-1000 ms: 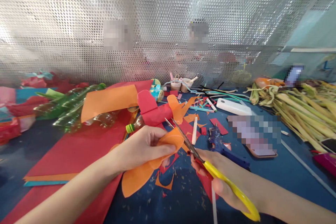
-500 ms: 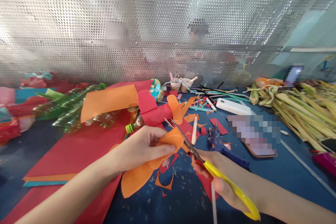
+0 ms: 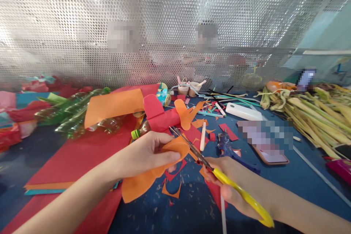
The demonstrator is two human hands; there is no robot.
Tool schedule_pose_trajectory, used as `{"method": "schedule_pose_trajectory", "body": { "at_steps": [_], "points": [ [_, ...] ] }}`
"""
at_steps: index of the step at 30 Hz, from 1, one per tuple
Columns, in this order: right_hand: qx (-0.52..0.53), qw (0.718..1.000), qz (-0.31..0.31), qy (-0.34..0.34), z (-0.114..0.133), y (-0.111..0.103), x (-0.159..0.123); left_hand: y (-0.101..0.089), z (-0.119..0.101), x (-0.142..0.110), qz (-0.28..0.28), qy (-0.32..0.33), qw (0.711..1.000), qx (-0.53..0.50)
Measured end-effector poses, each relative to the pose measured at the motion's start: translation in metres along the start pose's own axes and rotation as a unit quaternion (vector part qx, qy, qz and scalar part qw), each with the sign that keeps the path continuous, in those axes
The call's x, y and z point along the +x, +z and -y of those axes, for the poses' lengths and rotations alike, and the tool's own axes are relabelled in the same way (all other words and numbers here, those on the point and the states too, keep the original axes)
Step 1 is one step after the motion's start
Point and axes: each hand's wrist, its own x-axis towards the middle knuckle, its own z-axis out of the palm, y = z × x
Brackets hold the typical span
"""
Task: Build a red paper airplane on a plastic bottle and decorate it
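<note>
My left hand point(image 3: 153, 153) pinches a rounded orange paper cutout point(image 3: 139, 184) between thumb and fingers, its lower lobe hanging down to the left. Wrapped around yellow-handled scissors point(image 3: 236, 188), my right hand point(image 3: 233, 179) holds the blades against the upper edge of that paper. The blades look nearly closed. Just past the scissor tips lie a red paper piece point(image 3: 161, 117) and another orange cutout point(image 3: 186, 115). Curved orange scraps point(image 3: 171, 190) rest on the table below my left hand.
Red paper sheets point(image 3: 82, 157) and green plastic bottles point(image 3: 79, 113) occupy the left. To the right are a blue glue gun point(image 3: 233, 153), a phone point(image 3: 274, 159), a white oblong device point(image 3: 244, 111) and dried husks point(image 3: 315, 117). A perforated metal panel point(image 3: 170, 25) stands behind.
The orange paper and my left hand have shifted slightly left and tilted. The scissor blades have come closer together at the paper's edge, their tips moving a little left.
</note>
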Motion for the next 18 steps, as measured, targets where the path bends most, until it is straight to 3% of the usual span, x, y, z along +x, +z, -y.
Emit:
{"method": "schedule_pose_trajectory", "body": {
  "at_steps": [8,14,18],
  "points": [
    [0.008,1.000,0.011,0.006,-0.009,0.002,-0.001,-0.016,0.003,-0.003,-0.009,-0.045,0.998,-0.031],
    [0.015,1.000,-0.021,0.016,-0.021,0.004,0.000,-0.019,0.000,0.009,-0.041,-0.037,0.971,-0.231],
    [0.141,0.986,-0.082,0.036,-0.038,0.016,0.004,-0.010,0.007,0.018,-0.094,0.011,0.932,-0.351]
  ]
}}
